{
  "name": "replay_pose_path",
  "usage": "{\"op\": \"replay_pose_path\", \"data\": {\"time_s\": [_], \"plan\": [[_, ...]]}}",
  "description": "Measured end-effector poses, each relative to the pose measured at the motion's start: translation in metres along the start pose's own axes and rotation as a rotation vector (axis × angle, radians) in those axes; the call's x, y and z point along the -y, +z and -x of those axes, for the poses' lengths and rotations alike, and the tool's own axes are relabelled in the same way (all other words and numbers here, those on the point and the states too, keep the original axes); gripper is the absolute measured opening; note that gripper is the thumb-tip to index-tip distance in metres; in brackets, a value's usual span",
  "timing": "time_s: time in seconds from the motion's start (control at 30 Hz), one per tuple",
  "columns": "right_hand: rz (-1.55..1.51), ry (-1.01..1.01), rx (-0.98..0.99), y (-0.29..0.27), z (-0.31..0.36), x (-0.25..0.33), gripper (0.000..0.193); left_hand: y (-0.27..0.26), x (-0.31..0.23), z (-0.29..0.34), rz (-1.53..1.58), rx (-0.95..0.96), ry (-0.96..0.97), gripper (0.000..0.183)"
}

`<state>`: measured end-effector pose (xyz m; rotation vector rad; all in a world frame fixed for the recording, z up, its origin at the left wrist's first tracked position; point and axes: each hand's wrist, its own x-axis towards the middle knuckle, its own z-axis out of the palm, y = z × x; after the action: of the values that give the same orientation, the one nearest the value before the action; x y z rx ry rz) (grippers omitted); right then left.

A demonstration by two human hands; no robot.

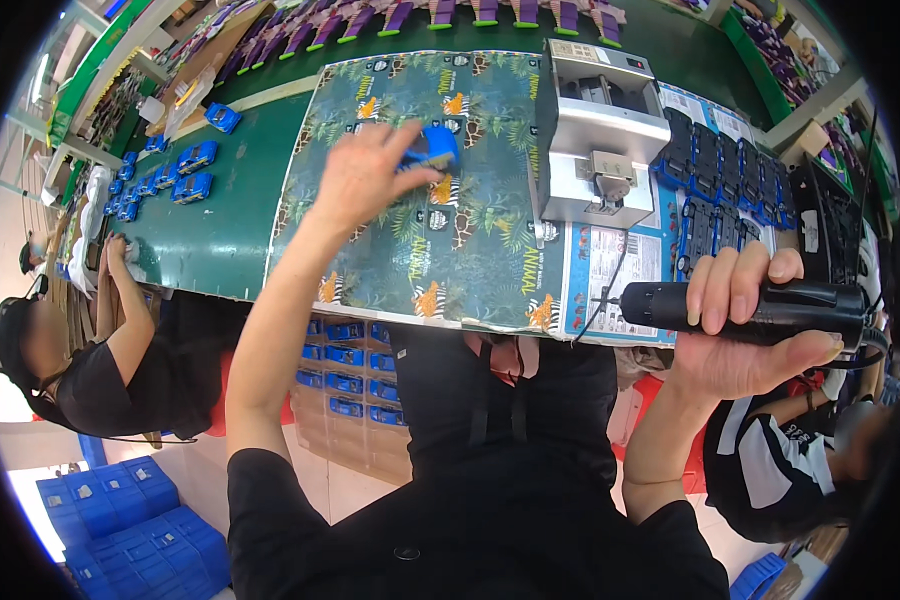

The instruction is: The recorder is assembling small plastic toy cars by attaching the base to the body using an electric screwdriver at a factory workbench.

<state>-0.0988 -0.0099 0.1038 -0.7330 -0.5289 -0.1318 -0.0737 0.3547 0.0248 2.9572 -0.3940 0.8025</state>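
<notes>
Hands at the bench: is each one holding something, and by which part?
The left hand grips a small blue toy car by its near end, on the printed sheet. The right hand wraps around the middle of a black electric screwdriver.

Black short-sleeved top, black apron straps down the front; 2 bare forearms, no gloves.

Toy car [432,147]: blue plastic, glossy. Electric screwdriver [760,305]: black plastic, matt; printed mat [410,240]: smooth card with a slight sheen. Machine [595,135]: brushed grey metal on a green matt table [220,240].
</notes>
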Motion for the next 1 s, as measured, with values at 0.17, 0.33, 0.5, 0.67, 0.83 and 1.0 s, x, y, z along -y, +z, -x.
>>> {"op": "replay_pose_path", "data": {"time_s": [0.17, 0.33, 0.5, 0.67, 0.83, 1.0], "plan": [[0.001, -0.017, -0.038, -0.004, -0.002, 0.0, 0.067, -0.034, -0.001, -0.027, 0.007, -0.207, -0.096, 0.059], [-0.014, -0.003, 0.029, -0.01, -0.006, -0.002, 0.074, 0.006, 0.001, 0.005, -0.091, 0.006, 0.002, 0.06], [0.04, -0.053, 0.025, -0.02, -0.013, 0.003, 0.076, -0.011, -0.008, 0.007, 0.166, -0.265, -0.183, 0.056], [0.062, -0.08, -0.082, -0.024, -0.037, -0.007, 0.076, -0.015, -0.067, 0.041, 1.956, -0.192, -0.848, 0.059], [0.026, 0.101, -0.124, -0.033, -0.023, -0.028, 0.062, -0.004, -0.137, 0.068, 2.23, -0.045, -1.042, 0.041], [0.267, 0.13, -0.183, -0.049, 0.0, -0.052, 0.05, -0.011, -0.171, 0.059, 2.269, 0.285, -0.924, 0.049]]}}
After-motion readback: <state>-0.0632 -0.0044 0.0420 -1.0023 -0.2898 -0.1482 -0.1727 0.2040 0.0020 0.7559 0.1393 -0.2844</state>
